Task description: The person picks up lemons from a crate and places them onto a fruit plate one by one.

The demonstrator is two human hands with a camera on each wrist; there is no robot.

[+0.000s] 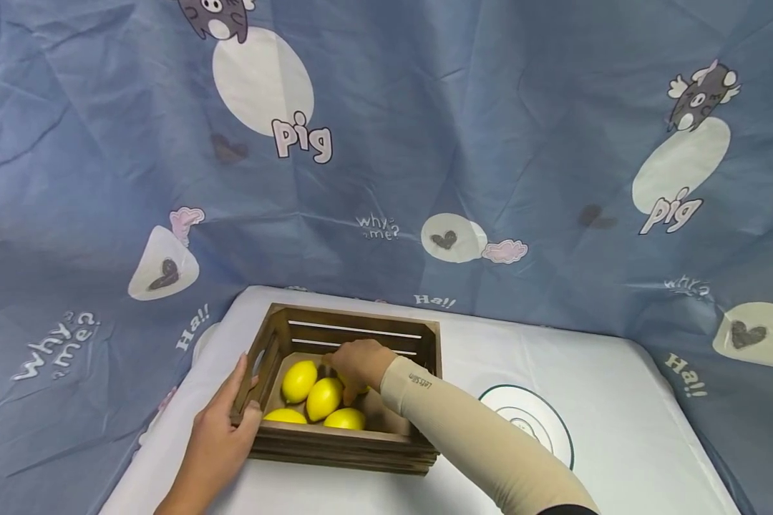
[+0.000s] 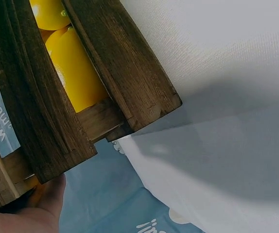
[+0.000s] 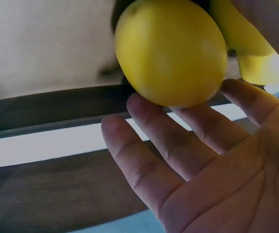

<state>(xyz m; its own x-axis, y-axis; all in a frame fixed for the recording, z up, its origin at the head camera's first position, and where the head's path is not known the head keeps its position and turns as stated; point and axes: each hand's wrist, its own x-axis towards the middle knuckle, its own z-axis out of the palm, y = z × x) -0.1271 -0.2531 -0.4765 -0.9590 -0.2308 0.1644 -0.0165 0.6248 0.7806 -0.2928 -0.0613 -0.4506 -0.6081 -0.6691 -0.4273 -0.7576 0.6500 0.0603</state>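
Lemons lie inside a dark wooden crate (image 1: pixel 354 436) at the near left of the bench (image 1: pixel 605 429). Four show plainly in the head view: one at the far left (image 1: pixel 299 380), one at centre (image 1: pixel 324 398), one at the near left (image 1: pixel 285 416) and one at the near right (image 1: pixel 344 419). A fifth lemon (image 3: pixel 171 51) is mostly hidden under the right hand (image 1: pixel 358 363) in that view; only a yellow sliver shows beside the fingers. The right wrist view shows it resting against the fingertips (image 3: pixel 144 109), with the fingers spread and loosely curved beneath it; whether the thumb closes on it cannot be told. More yellow fruit sits behind it, cut off by the frame edge.

Left hand (image 1: pixel 222 429) holds the crate's left end wall, thumb inside, fingers outside along the handle slot. The left wrist view shows only a strip of palm (image 2: pixel 37 213) under the crate corner, and two lemons through the slats.

Right forearm wears a beige sleeve (image 1: pixel 477 436) with small dark lettering near the cuff, too small to read reliably.

White cloth covers the bench; a printed dark ring (image 1: pixel 541 418) on it is partly covered by the sleeve. Blue backdrop fabric (image 1: pixel 425 129) hangs behind, printed "pig" twice, "why me?", "Ha!!", with two cartoon pigs, hearts and pale ovals.
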